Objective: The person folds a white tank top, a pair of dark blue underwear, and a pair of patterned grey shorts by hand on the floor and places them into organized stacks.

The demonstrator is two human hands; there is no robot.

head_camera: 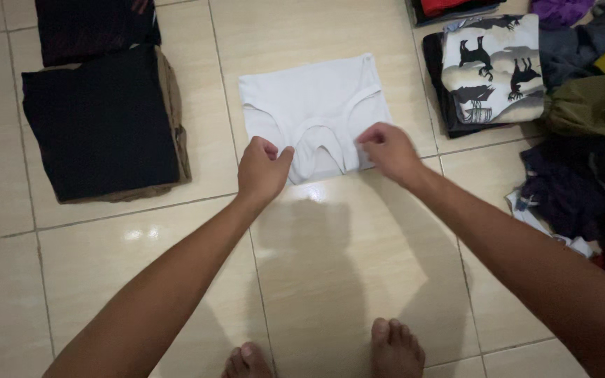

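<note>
We saw that our left hand (263,171) and right hand (388,150) were bare, without rings or watches; both forearms were sleeveless, and our feet (393,348) were unshod.

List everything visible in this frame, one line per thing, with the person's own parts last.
white undershirt: 1, white, folded flat on the floor, centre, near edge pinched by both hands
dark folded stack: 1, black over brown, left
darker folded garment: 1, near black, top left
animal-print garment: 1, white with black animal shapes, folded on a black piece, upper right
loose clothes pile: 1, mixed purple, olive, grey, red, right edge
tiled floor: cream, glossy
left hand: 1, at the undershirt's near left corner
right hand: 1, at its near right corner
feet: 2, bare, bottom centre
</note>
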